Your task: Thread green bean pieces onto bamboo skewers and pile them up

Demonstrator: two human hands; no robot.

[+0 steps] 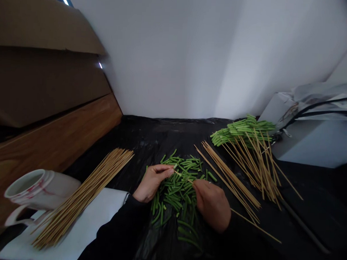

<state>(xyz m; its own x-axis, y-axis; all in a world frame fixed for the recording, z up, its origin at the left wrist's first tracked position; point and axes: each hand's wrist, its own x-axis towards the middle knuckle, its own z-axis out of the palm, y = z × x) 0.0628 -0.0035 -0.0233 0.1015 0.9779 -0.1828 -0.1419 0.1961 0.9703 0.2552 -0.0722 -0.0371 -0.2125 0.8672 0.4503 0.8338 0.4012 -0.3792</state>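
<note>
Thumb and fingertips of the left grip (154, 181) pinch one short green piece (175, 166), while the right grip (213, 205) is curled round one thin stick (255, 225), its front end aimed at the left fingertips and its tail jutting out behind the right grip. Whether the tip has gone into the piece is too small to tell. Good handling here, I judge, means holding the stick close to its point so it does not bend, meeting the piece at its middle, pressing slowly so the stem does not split, and leaving the left thumb out of the point's path.

Beneath and between both grips, loose green pieces (173, 191) lie on the desk (162, 133), dozens, too overlapped to count. Just right of the right grip is one row of bare sticks (231, 174), perhaps ten; farther right, one pile of loaded sticks (242, 129), number unclear, then one pale box (319, 140). Left of the left grip: one large stick bundle (82, 199), uncountable, and one mug (58, 186).
</note>
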